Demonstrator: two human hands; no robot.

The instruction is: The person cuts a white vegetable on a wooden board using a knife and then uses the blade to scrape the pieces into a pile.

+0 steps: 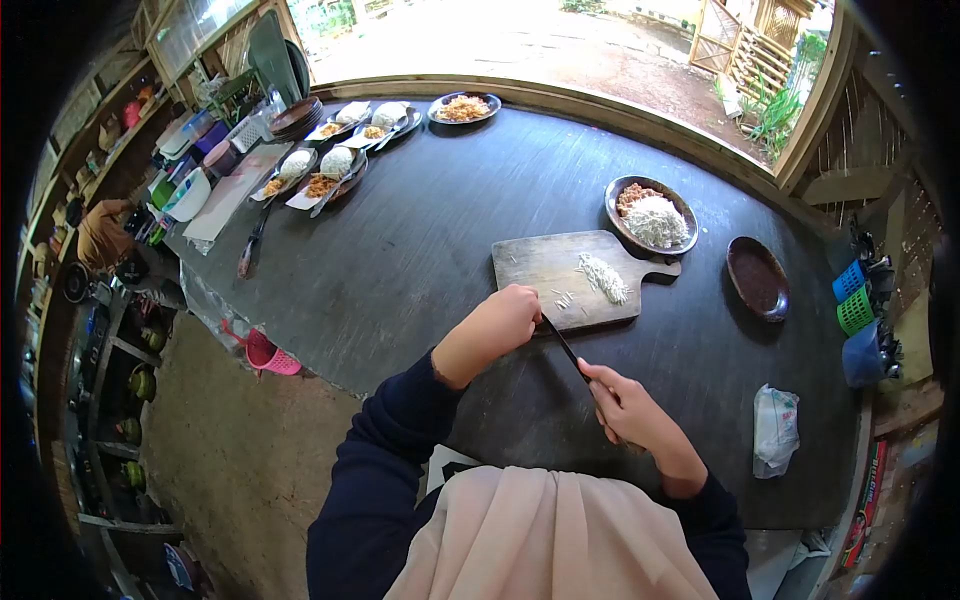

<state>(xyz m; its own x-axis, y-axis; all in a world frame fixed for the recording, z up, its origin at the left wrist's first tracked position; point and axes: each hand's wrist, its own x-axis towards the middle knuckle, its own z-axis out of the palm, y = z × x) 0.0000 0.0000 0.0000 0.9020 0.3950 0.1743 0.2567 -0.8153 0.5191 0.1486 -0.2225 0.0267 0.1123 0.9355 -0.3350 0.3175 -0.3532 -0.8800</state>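
Observation:
My right hand [635, 408] is closed round the handle of a knife [566, 349], whose dark blade points up and left. The fingers of my left hand [512, 318] are closed at the tip end of the blade, over the near edge of a wooden cutting board [530, 262]. On the board lies a small heap of thin white strips [604, 280], with several loose ones beside it. Just beyond the board's handle, a brown plate [613, 212] holds more white strips [657, 222] and orange-brown pieces [640, 196].
An oval brown dish [757, 280] and a plastic packet [776, 430] lie to the right on the dark table [420, 250]. Plates of rice [338, 160] and a plate of shredded food [464, 108] stand far left. Another knife [250, 250] lies near the left edge. Coloured baskets [855, 312] hang right.

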